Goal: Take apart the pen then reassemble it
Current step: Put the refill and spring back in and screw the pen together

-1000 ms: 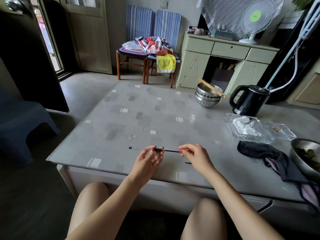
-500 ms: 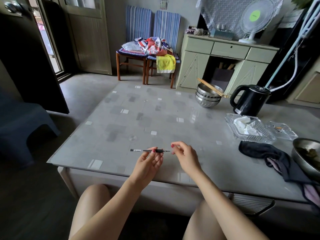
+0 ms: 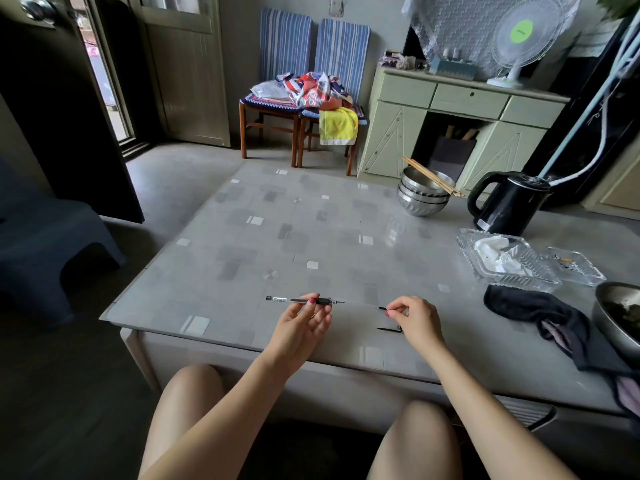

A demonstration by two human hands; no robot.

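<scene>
My left hand [image 3: 304, 320] pinches a slim pen barrel [image 3: 287, 300] with a black grip and holds it level just above the glass-topped table [image 3: 277, 237]. Its tip points right. My right hand [image 3: 414, 320] is a hand's width to the right, with finger and thumb closed on a thin refill [image 3: 381, 308]. The refill's dark end shows at the fingertips. A faint thin line runs from there back to the barrel's tip. A small black pen part [image 3: 389, 329] lies on the table beside my right hand.
A dark cloth [image 3: 540, 313] and a metal bowl [image 3: 620, 317] lie at the right. Behind them are two glass dishes [image 3: 502, 261], a black kettle [image 3: 509, 202] and stacked steel bowls with chopsticks [image 3: 422, 195]. The table's front edge is just below my hands.
My right hand went in to the barrel's tip, then drew away to the right with the thin piece. The left hand and barrel stayed almost still.
</scene>
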